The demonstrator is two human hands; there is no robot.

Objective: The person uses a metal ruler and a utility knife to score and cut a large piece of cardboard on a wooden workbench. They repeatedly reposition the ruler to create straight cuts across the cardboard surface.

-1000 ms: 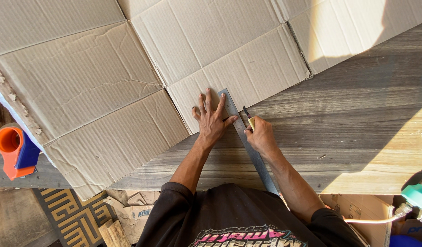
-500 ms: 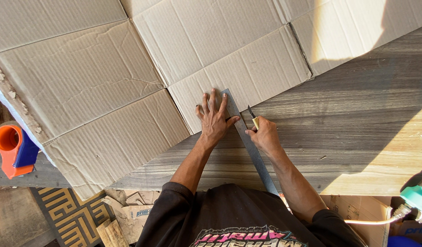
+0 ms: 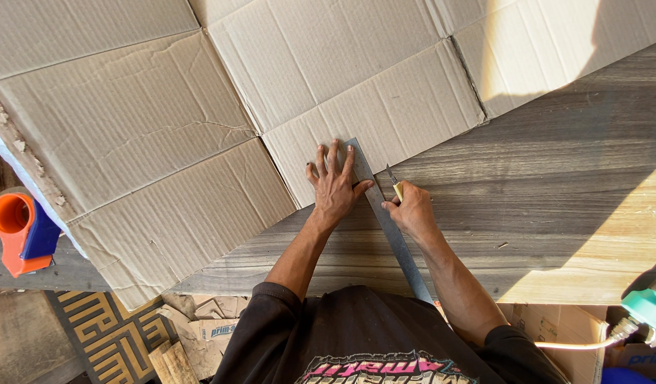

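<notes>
There the left hand [image 3: 334, 186] lay spread flat, pinning the ruler [image 3: 385, 217] across the cardboard [image 3: 321, 121] as a straightedge, while the right hand [image 3: 412, 210], fisted round the knife [image 3: 394, 183], kept its blade against the ruler's edge.

Grey wood-grain table [image 3: 541, 199]. Flattened cardboard [image 3: 200, 121] covers far and left part, overhanging left edge. Steel ruler [image 3: 385, 217] lies partly on cardboard, partly on bare table, running past near edge. Right side in sun patches.
</notes>
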